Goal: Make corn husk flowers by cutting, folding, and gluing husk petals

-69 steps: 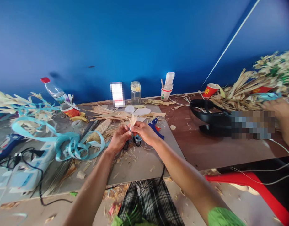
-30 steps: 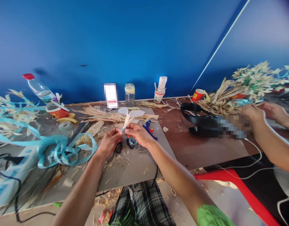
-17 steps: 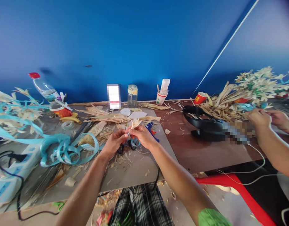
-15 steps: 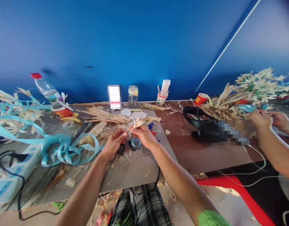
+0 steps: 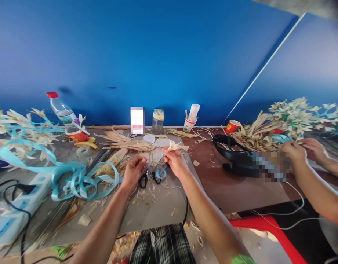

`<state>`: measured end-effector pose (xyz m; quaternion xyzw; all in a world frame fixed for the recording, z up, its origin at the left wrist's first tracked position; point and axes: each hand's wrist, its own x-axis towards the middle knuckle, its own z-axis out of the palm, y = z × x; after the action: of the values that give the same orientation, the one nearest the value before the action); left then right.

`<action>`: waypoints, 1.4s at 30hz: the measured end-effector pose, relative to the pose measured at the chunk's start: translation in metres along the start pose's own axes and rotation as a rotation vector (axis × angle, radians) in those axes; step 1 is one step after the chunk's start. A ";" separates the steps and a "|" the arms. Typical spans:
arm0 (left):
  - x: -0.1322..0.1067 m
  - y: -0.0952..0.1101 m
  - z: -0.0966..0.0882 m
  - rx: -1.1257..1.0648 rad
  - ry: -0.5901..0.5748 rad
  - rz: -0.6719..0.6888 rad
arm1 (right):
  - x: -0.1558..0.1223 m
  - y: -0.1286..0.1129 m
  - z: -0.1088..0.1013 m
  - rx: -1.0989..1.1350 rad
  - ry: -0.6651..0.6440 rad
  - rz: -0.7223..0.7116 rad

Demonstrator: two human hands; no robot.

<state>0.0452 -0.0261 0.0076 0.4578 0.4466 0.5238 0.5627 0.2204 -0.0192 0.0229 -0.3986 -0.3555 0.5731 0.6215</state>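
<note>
My right hand (image 5: 176,162) pinches a flower made of pale dried husk strips (image 5: 176,146), its petals sticking out above the fingers. My left hand (image 5: 133,173) is apart from it, thumb and fingertips pressed together; whatever lies between them is too small to make out. Just below and between the hands lie black-handled scissors (image 5: 142,180), next to a light blue ring-shaped roll (image 5: 161,173). Scraps of husk are scattered around them on the grey board (image 5: 152,214).
Light blue ribbon (image 5: 71,178) loops on the left beside a white power strip (image 5: 33,200). A bottle (image 5: 60,108), a lidded jar (image 5: 158,123) and a paper cup (image 5: 189,125) stand at the back. At right are a black device (image 5: 237,150) and a co-worker's hands (image 5: 295,154).
My hands have moved apart: the left drew left and down, the right shifted right with the husk flower. The scissors between them now show more fully. The camera view has tilted slightly.
</note>
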 end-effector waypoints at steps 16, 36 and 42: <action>-0.004 -0.002 0.001 0.083 0.000 -0.009 | 0.115 -0.010 0.023 -0.693 0.070 -0.176; -0.004 -0.014 -0.001 0.169 0.003 -0.011 | 0.188 0.038 0.019 -1.091 0.111 -0.021; -0.004 -0.015 -0.001 0.183 0.009 -0.009 | 0.186 0.041 0.018 -1.057 0.115 -0.014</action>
<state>0.0468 -0.0304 -0.0074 0.5028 0.4972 0.4803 0.5189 0.2037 0.1684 -0.0089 -0.6857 -0.5638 0.2890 0.3583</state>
